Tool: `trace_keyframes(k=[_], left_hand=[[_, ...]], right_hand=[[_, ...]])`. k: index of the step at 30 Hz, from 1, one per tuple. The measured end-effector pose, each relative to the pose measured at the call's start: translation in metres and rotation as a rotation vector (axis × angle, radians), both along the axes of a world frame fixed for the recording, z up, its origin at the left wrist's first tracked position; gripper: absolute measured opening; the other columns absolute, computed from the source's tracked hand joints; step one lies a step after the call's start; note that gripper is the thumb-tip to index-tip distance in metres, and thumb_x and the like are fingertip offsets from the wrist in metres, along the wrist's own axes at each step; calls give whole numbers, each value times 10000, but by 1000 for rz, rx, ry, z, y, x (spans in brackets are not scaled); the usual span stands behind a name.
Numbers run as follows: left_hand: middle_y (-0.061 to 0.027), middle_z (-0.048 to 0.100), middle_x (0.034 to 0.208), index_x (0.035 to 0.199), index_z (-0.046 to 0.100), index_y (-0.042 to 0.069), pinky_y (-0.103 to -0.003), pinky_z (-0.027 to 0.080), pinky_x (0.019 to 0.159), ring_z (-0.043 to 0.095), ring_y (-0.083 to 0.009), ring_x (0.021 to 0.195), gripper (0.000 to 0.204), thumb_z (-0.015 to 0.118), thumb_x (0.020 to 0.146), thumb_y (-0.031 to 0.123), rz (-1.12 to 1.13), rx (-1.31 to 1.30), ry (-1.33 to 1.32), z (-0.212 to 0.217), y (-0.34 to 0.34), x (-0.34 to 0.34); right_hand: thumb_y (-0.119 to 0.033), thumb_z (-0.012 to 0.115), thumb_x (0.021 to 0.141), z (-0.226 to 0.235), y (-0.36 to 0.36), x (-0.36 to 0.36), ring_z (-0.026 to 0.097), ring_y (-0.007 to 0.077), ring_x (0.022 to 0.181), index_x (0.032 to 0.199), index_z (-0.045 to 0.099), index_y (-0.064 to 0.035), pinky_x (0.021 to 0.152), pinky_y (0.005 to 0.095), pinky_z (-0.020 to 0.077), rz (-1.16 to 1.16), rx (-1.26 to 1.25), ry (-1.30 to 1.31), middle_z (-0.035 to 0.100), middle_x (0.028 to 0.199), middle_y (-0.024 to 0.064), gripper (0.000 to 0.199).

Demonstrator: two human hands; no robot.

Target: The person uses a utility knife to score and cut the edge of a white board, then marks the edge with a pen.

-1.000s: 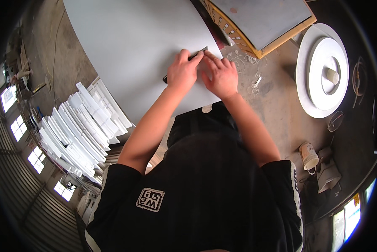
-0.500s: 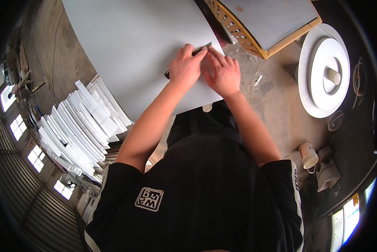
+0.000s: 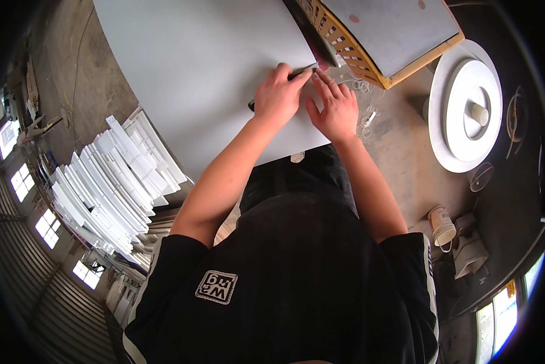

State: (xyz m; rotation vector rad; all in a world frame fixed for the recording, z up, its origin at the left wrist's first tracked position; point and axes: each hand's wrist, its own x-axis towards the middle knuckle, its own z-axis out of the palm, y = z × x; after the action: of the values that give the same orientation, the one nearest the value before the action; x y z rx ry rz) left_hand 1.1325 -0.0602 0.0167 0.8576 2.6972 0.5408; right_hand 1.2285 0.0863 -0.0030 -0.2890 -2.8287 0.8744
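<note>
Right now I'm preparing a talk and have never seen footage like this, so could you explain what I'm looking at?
There is no machine here: these are a person's bare hands. The view comes from the left of two fisheye cameras worn on the head, looking down, so straight edges bend near the rim and the wearer's black shirt fills the bottom. The left hand grips a slim dark tool over a large pale sheet. The right hand has its fingertips close to the tool's tip; whether they press on it is hard to tell. Around them are white strips at left and a round white object at right.
</note>
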Motion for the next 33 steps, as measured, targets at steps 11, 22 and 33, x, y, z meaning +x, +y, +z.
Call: trace_keyframes(k=[11, 22, 33], left_hand=[[-87, 662, 926, 1295, 672, -8, -385, 530, 736, 638, -207, 806, 426, 807, 926, 159, 622, 223, -301, 17, -225, 107], [-43, 650, 879, 1424, 579, -17, -295, 508, 676, 615, -137, 720, 419, 605, 1080, 220, 910, 621, -895, 98, -229, 140], [-168, 726, 1213, 1384, 604, 4, -380, 507, 997, 675, -243, 1109, 459, 630, 1065, 334, 273, 474, -890, 107, -410, 136]], right_hand=[[-192, 637, 1076, -4, -18, -42, 684, 216, 1229, 1467, 548, -32, 996, 358, 545, -603, -1692, -150, 685, 1395, 98, 433], [-167, 752, 1024, 32, -45, 33, 675, 93, 934, 1217, 741, 2, 898, 259, 555, -152, -1171, -290, 763, 1110, 25, 256], [-336, 862, 858, 125, -294, -26, 721, 228, 1073, 908, 791, -125, 957, 405, 543, 1051, -329, -28, 800, 1042, -16, 228]])
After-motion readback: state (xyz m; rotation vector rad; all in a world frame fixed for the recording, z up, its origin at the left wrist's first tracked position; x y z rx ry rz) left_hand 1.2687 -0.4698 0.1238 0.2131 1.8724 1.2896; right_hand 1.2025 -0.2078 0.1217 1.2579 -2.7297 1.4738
